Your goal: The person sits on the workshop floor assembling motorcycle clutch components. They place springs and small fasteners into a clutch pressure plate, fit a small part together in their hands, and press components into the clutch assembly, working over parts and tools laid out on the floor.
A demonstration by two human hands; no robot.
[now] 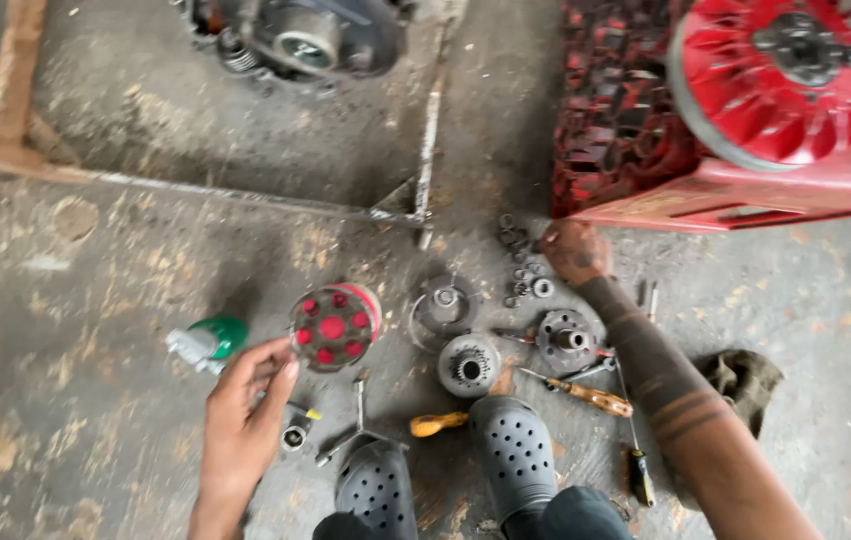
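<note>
Two grey perforated clogs sit nearest cam, bottom centre, on the concrete floor.

Landmark = red-dotted round clutch part, lying just up-left of the clogs.

- L hand: just below-left of the clutch part, fingers loosely curled, half open, fingertips at or nearly touching its lower-left rim. Contact vs tiny gap: can't tell. Nothing gripped as far as I can see.
- Clutch part lies up-right of the L hand. It's a disc tipped up on edge, red-dot face pointing down-left toward hand/cam, so its axis runs roughly down-left to up-right. No real long axis, it's round.
- R hand: well to the right of the clutch part and farther up, palm down, fingers bent over a scatter of small washers/nuts beside the red housing. Holding one or not: can't tell, fingertips hidden.
- L hand is clearly the nearer one to the clutch part.

Rest, rel. to the clutch part:
- green-capped spray can just left, lying on its side
- grey round plate just right, toothed hub below-right
- flanged hub further right
- orange-handled screwdriver right of the clogs
- dark rag far right
</note>
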